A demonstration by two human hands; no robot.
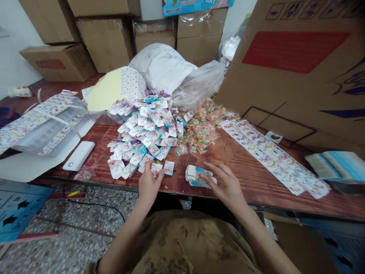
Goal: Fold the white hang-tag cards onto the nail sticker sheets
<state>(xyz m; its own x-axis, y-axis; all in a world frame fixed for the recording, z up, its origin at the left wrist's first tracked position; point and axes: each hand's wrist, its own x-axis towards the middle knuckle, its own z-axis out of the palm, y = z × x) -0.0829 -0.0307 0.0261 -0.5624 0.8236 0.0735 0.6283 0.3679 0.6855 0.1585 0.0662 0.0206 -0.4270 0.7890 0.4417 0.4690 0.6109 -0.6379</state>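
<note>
A big heap of small printed cards [145,133] lies on the wooden table [236,160] in front of me. My left hand [148,184] rests at the heap's near edge, its fingers pinched on one small card [156,168]. My right hand [225,182] lies beside it, its fingers curled against a short stack of the same cards [196,176] near the table's front edge. Behind the stack lies a spread of small clear packets with colourful bits [202,127].
A strip of printed sheets [273,156] runs along the right. A large tilted cardboard box [296,64] stands at the right, more boxes [105,42] at the back. White and clear bags [176,76], a yellow sheet [104,91], a white power bank [79,155] and sheets on the left [37,121].
</note>
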